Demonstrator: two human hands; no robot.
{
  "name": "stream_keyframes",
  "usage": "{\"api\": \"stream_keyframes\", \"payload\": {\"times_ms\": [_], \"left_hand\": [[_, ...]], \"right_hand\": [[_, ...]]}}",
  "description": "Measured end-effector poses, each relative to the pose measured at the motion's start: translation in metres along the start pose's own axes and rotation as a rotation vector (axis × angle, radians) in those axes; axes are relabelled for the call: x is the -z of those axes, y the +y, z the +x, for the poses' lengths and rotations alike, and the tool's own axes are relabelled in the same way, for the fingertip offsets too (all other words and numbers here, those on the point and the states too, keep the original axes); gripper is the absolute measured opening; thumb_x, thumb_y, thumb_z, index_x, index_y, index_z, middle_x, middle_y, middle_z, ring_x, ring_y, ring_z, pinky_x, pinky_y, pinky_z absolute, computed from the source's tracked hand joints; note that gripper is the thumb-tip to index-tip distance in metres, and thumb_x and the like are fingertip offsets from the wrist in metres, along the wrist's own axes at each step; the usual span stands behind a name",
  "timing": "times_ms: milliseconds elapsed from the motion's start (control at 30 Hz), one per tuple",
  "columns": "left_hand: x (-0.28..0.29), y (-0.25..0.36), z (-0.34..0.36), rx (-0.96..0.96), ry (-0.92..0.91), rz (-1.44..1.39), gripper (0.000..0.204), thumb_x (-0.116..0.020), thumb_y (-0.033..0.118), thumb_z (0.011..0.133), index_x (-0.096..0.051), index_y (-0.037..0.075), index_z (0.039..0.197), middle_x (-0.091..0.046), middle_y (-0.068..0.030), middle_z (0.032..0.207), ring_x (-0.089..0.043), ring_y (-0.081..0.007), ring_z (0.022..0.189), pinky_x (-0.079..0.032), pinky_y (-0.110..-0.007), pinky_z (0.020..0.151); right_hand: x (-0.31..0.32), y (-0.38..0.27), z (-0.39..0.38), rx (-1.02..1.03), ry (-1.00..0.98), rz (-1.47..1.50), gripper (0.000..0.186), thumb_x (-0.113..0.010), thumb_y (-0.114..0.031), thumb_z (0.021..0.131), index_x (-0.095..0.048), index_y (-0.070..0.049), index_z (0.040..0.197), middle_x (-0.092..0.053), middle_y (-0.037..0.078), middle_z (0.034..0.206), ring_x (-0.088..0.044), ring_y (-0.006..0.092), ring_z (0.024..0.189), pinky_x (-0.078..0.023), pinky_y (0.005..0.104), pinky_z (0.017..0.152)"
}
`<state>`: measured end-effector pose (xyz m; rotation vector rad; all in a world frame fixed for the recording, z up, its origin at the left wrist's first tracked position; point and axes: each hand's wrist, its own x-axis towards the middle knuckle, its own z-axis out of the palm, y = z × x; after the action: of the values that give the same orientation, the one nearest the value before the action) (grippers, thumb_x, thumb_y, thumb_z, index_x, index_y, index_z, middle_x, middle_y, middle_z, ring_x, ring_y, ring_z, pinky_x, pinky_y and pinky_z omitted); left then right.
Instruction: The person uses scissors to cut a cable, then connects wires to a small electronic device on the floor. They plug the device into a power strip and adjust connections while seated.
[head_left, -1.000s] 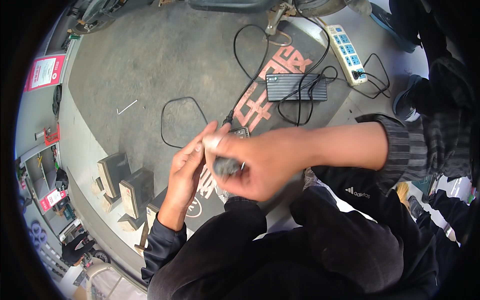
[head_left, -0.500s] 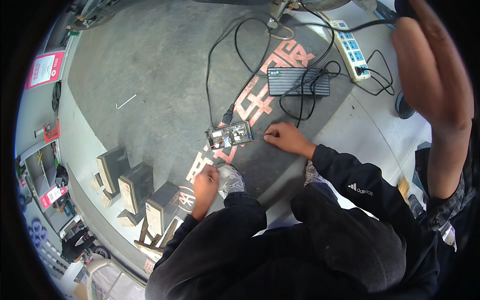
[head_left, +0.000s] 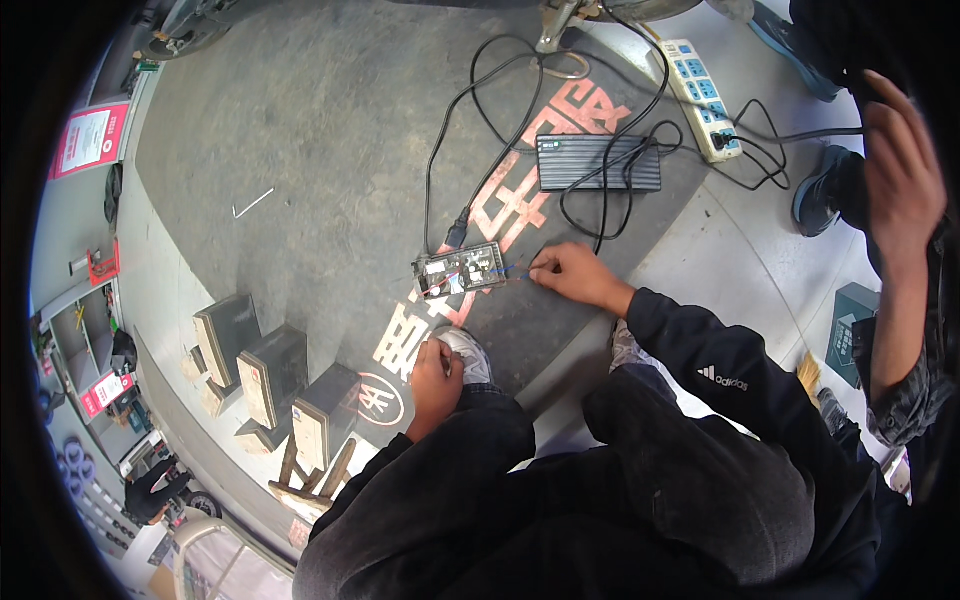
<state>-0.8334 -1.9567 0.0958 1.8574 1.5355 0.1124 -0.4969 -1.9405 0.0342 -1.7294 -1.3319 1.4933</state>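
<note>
"Wires point(head_left: 515, 269) came out of which side, in the head view?"

"The right side of the uncovered circuit case point(head_left: 460, 272), which lay on the dark mat point(head_left: 300, 120). The person's right hand point(head_left: 580, 278) was just beyond that side, its grip pinched on the thin wire ends, as far as I could tell."

"And the left hand point(head_left: 437, 385)?"

"Below the case, by the pale shoe point(head_left: 472, 357), loosely curled. I couldn't tell whether that grip held anything."

"What lay around the case?"

"A black plug point(head_left: 457, 233) was at its upper edge. A finned black box point(head_left: 555, 165) lay above and to its right, the white power strip point(head_left: 700, 100) farther that way. A co-worker's hand point(head_left: 905, 175) was well to its right."

"Which step was in hand?"

"Handling the loose wires, I judged."

"And the next move called for what?"

"A light, steady pinch, I'd say, with the wire ends kept apart and the left hand ready to brace the case."
</note>
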Motion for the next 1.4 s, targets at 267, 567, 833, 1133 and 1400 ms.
{"api": "stream_keyframes", "payload": {"times_ms": [267,567,833,1133,1400], "left_hand": [[-0.002,-0.002,-0.001,-0.004,-0.005,-0.048,0.015,-0.069,0.007,0.092,-0.055,0.003,0.095,-0.059,-0.0172,0.088,-0.061,-0.0354,0.07,-0.048,-0.048,0.064],[0.0,0.001,0.0,-0.033,-0.008,-0.04,0.014,-0.067,0.005,0.092,-0.054,0.003,0.096,-0.058,-0.0173,0.088,-0.06,-0.0351,0.07,-0.048,-0.047,0.065],[-0.001,-0.001,-0.001,-0.026,-0.012,-0.03,0.015,-0.068,0.004,0.091,-0.054,0.003,0.097,-0.059,-0.0167,0.089,-0.061,-0.0326,0.069,-0.048,-0.046,0.064],[0.002,0.002,-0.001,0.001,-0.04,-0.042,0.015,-0.068,0.003,0.092,-0.054,0.002,0.097,-0.058,-0.0171,0.09,-0.06,-0.0327,0.069,-0.048,-0.046,0.064],[-0.001,0.0,-0.003,-0.006,-0.016,-0.031,0.015,-0.068,0.002,0.091,-0.054,0.002,0.097,-0.058,-0.0174,0.09,-0.059,-0.033,0.069,-0.048,-0.046,0.065]], "right_hand": [[0.001,-0.002,-0.001,-0.017,-0.007,0.022,0.024,-0.078,-0.023,0.096,-0.079,-0.001,0.105,-0.079,0.012,0.086,-0.075,0.0215,0.075,-0.058,0.0354,0.073],[0.002,-0.001,-0.001,-0.05,-0.031,0.021,0.028,-0.077,-0.027,0.095,-0.08,-0.002,0.106,-0.08,0.015,0.093,-0.077,0.0283,0.084,-0.059,0.0391,0.08],[-0.001,0.002,0.0,-0.007,0.003,-0.047,0.029,-0.078,-0.03,0.095,-0.079,-0.004,0.107,-0.079,0.014,0.09,-0.076,0.0269,0.081,-0.059,0.0387,0.077],[-0.005,0.008,0.001,-0.006,0.024,-0.043,0.027,-0.078,-0.03,0.095,-0.08,-0.006,0.107,-0.08,0.013,0.091,-0.077,0.0261,0.082,-0.059,0.0385,0.076],[0.0,0.0,0.001,-0.084,-0.028,-0.044,0.029,-0.077,-0.032,0.094,-0.08,-0.006,0.106,-0.08,0.014,0.097,-0.078,0.0308,0.092,-0.06,0.0414,0.083]]}}
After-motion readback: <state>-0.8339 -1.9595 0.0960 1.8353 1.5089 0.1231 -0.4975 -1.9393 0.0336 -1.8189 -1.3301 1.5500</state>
